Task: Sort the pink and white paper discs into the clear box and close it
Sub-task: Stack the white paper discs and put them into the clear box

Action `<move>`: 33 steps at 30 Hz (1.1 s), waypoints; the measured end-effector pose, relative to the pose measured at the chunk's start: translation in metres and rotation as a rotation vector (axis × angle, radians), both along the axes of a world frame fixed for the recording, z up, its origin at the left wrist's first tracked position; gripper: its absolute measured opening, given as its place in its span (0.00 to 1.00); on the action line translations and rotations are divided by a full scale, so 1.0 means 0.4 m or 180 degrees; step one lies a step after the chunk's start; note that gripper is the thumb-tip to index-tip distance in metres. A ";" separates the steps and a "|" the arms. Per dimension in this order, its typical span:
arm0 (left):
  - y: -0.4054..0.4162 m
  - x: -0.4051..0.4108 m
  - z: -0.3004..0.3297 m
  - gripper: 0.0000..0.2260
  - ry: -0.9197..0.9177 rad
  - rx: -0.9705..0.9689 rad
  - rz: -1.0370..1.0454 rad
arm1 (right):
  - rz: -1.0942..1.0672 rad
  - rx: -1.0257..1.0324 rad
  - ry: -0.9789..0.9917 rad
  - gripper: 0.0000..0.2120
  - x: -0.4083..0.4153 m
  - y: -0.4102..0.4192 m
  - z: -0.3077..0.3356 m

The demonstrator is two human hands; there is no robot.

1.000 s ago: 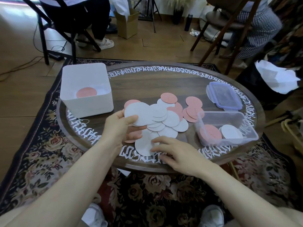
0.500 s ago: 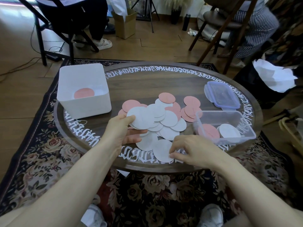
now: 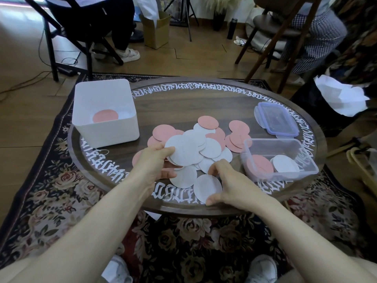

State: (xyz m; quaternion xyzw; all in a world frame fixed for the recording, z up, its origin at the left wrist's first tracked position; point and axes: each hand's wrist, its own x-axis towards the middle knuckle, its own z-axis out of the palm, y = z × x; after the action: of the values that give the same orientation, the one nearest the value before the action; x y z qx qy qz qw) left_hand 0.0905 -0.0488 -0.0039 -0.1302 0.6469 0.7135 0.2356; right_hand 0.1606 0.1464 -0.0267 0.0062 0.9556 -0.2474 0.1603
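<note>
Head view: a few discs lie in the clear box (image 3: pixel 281 160), most still heaped on the bench (image 3: pixel 183 103), lid (image 3: pixel 275 119) off. Left hand (image 3: pixel 155 162) pinches white discs (image 3: pixel 185 150); right hand (image 3: pixel 230 180) curls round another white disc (image 3: pixel 206 187).

Pink and white paper discs (image 3: pixel 195 144) lay in a loose overlapping heap at the middle of the table. To their right stood the clear box (image 3: pixel 304 158), open, holding pink discs at its left and white discs at its right. Its clear lid (image 3: pixel 275 119) lay flat just beyond it.
</note>
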 end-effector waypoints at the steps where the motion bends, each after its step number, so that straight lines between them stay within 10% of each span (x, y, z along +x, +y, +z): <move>1: 0.000 0.000 0.000 0.07 -0.0001 -0.0001 -0.0012 | -0.0087 -0.0061 -0.0064 0.31 -0.001 -0.002 0.002; 9: 0.002 0.003 0.001 0.04 0.0053 -0.0031 -0.0097 | -0.0178 -0.0147 -0.0220 0.35 0.003 -0.005 -0.003; 14: 0.002 0.004 -0.002 0.05 0.0106 -0.0008 -0.0167 | -0.0391 -0.0605 0.0196 0.06 -0.011 0.013 -0.002; 21: 0.002 0.002 -0.012 0.07 0.0423 -0.0376 -0.0225 | -0.1633 -0.2677 0.0466 0.07 -0.025 0.030 0.035; 33: 0.017 0.023 -0.017 0.03 0.0654 -0.0127 -0.1208 | -0.1810 -0.2762 0.0366 0.05 -0.016 0.008 0.014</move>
State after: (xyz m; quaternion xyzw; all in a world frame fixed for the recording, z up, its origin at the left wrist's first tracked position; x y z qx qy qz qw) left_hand 0.0996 -0.0422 -0.0106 0.0627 0.6943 0.6530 0.2959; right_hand 0.1543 0.1495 -0.0213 0.1849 0.7330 -0.6543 0.0218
